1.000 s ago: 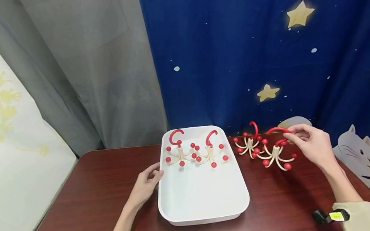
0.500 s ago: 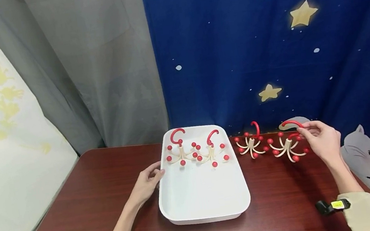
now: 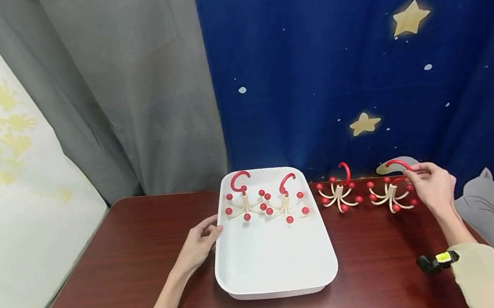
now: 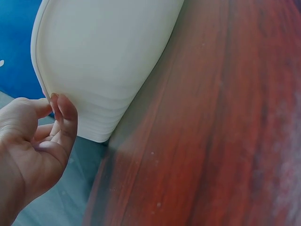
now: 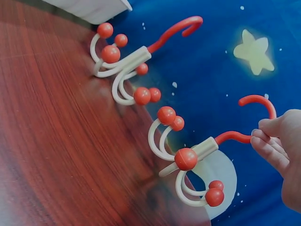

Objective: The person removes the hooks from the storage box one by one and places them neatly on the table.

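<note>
Watching from my end, I am seeing the right hand (image 3: 431,184) pinching the held hanger (image 3: 391,192) by its red hook, thumb against fingertips. Below, its cream arms are spreading out with their red balls, near the far edge of the counter (image 3: 374,262), to the right of everything else on it; I am not able to tell whether they are bearing on the wood or hanging just above it. I am reading the grip as sensible: the hook is sticking up free of the arms, so pinching there is keeping the fingers out of the splayed balls.

Just left of it, the free hanger (image 3: 338,194) is standing upright on the counter with no hand touching it — its arms are probably serving as feet, which is leaving the hook up where it is easy to reach. The left tray hanger (image 3: 246,203) and the right tray hanger (image 3: 285,204) are standing the same way, side by side at the far end of the white tray (image 3: 275,259), their nearest balls almost meeting.

The left hand (image 3: 198,241) is pinching the tray's left rim, fingers lying against the outer wall — likely for steadying it. Behind the counter, the grey curtain (image 3: 148,83) and the starry blue curtain (image 3: 310,62) are hanging.
</note>
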Demonstrator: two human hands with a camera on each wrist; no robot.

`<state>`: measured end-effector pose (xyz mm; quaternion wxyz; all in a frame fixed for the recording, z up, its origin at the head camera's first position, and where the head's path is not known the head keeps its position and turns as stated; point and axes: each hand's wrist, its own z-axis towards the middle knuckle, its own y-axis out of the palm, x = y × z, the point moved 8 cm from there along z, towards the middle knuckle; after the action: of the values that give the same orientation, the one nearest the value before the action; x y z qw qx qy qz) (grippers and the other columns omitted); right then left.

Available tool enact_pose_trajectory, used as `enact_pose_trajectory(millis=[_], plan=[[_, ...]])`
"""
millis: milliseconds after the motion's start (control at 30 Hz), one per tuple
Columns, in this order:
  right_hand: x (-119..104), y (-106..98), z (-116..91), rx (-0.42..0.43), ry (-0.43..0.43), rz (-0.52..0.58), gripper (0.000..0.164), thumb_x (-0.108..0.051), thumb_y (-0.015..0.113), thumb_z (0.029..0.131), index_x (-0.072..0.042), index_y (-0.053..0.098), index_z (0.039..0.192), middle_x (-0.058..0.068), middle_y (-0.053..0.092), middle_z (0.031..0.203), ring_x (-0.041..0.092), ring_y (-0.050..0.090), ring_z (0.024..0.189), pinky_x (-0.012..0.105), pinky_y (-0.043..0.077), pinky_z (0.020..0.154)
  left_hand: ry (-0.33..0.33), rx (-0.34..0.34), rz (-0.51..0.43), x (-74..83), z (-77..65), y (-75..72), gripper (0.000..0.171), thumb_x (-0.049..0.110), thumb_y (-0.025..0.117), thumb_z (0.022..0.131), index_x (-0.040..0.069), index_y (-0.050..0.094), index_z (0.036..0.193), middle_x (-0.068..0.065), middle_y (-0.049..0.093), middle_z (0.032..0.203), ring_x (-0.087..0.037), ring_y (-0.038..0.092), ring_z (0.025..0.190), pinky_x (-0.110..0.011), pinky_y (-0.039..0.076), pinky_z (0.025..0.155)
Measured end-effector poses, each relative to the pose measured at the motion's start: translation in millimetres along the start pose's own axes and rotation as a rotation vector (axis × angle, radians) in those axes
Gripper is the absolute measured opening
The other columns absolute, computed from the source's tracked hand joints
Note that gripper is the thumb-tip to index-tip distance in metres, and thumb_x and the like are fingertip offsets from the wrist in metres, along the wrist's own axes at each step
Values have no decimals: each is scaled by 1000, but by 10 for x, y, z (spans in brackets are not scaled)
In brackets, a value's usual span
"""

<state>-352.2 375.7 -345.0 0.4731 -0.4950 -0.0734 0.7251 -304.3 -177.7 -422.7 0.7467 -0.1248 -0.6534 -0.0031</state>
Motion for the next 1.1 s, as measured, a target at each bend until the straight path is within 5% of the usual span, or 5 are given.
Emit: enact_pose_trajectory(millis=[267, 500, 800, 967, 1100], plan=[[109, 57, 118, -29, 58, -17, 27, -21, 62, 86, 2, 62, 101, 9, 68, 76, -14, 50, 47, 7, 36, 65, 8, 6, 13, 1, 8, 2, 46, 10, 56, 91, -7, 41, 132, -35, 52, 93, -30, 57, 68, -42, 49, 64], [281, 74, 134, -61, 114, -72, 31, -22, 59, 87, 4, 60, 105, 7, 69, 75, -23, 38, 47, 40, 31, 88, 19, 3, 21, -2, 23, 2, 45, 9, 56, 91, -8, 41, 131, -35, 53, 92, -19, 55, 62, -37, 49, 60], [266, 69, 127, -109, 107, -134, 34, -28, 60, 87, 1, 61, 104, 14, 69, 88, -23, 37, 52, 29, 33, 74, 38, -4, 8, 12, 21, -14, 44, 8, 53, 93, -8, 41, 131, -35, 53, 91, -34, 58, 71, -35, 50, 61], [226, 3, 91, -99, 106, -138, 35, -31, 61, 86, -1, 64, 105, 18, 67, 93, -21, 34, 59, 39, 35, 81, 34, -6, 7, 9, 21, -9, 44, 9, 54, 92, -8, 41, 131, -36, 53, 91, -28, 58, 68, -36, 50, 62], [213, -57, 78, -84, 117, -110, 36, -32, 61, 86, -2, 64, 105, -1, 68, 74, -20, 36, 58, 42, 33, 85, 29, -8, 3, -3, 28, -11, 45, 10, 54, 92, -7, 41, 131, -35, 53, 92, -25, 58, 67, -41, 50, 63]])
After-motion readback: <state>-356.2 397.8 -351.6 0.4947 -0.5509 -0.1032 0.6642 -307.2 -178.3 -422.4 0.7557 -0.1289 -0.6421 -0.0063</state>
